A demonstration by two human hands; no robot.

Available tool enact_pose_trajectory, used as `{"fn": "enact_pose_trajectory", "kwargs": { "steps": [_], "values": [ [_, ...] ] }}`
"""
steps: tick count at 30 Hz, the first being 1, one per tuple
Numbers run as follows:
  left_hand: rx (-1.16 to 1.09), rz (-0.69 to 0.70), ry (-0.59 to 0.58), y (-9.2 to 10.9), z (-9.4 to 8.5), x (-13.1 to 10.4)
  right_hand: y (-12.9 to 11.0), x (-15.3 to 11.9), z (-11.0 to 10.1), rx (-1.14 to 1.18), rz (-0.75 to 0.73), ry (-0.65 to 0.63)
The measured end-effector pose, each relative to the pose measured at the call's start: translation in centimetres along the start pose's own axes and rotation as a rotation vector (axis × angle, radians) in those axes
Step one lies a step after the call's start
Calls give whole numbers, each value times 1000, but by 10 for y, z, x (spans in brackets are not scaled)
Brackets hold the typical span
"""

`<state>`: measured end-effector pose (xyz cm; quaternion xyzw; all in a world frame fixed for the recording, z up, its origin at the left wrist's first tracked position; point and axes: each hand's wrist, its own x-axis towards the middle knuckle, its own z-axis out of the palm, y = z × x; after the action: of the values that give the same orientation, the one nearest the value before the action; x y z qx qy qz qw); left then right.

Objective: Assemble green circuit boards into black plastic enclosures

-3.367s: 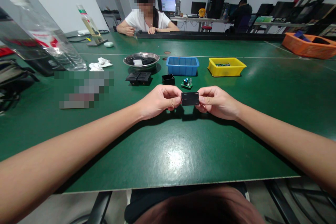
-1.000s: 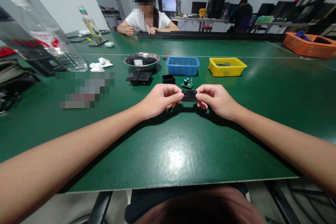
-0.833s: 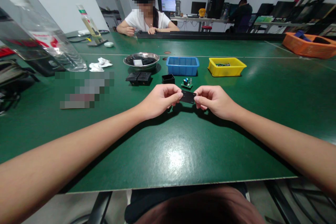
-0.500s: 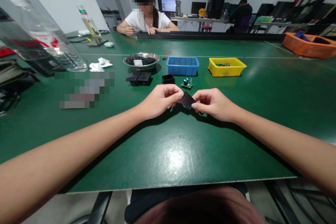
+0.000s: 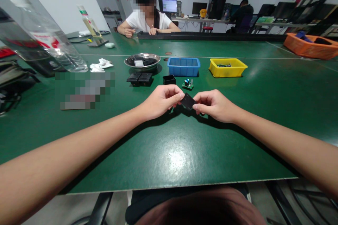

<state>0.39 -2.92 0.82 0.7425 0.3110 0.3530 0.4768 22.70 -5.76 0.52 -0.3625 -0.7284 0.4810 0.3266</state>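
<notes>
A small flat black plate (image 5: 188,101) is held between both hands above the green table (image 5: 169,147). My left hand (image 5: 164,101) pinches its left corner with thumb and fingers. Its right edge is gripped by my right hand (image 5: 212,105). Just beyond the hands lie an open black box (image 5: 169,79) and a small green circuit board (image 5: 188,84) with a blue part on it. Two black housings (image 5: 139,79) sit side by side to the left of the box.
Behind stand a metal bowl (image 5: 142,62) of black parts, a blue bin (image 5: 183,66) and a yellow bin (image 5: 227,68). Bottles (image 5: 55,42) and crumpled tissue (image 5: 101,65) are at the left, an orange basket (image 5: 311,46) at the far right. A person (image 5: 149,17) sits opposite.
The black plate is tilted slightly differently between the fingers, showing a little more of its face. Both hands are almost where they were.
</notes>
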Motion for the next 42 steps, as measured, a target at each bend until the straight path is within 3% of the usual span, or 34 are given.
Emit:
{"fn": "enact_pose_trajectory", "kwargs": {
  "steps": [26,42],
  "values": [
    [-40,16,-46,-2,-3,-1,4,2,-2,24,-48,89],
    [34,37,43,-5,-3,-1,6,2,0,9,-58,168]
  ]
}}
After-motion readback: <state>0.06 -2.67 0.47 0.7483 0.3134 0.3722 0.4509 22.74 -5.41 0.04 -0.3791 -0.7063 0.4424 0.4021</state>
